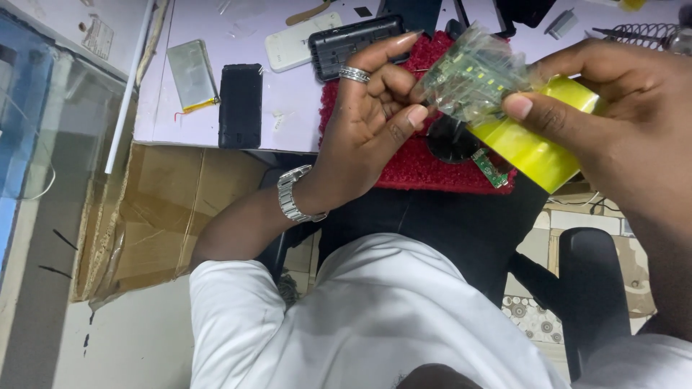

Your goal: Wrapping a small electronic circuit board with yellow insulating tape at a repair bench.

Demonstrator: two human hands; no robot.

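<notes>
My left hand (371,119) pinches the left edge of a green circuit board (472,83) wrapped in clear film; my right hand (620,122) grips its right side plus a yellow tape roll (533,148). Under them a red mat (418,162), farther a black case (353,43) on the white desk (288,108).

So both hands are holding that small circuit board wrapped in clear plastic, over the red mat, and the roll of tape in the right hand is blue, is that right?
Not quite: the roll of tape is yellow, not blue, as the head view shows. The rest holds: the left hand and right hand hold the small circuit board in clear plastic over the red mat.
</notes>
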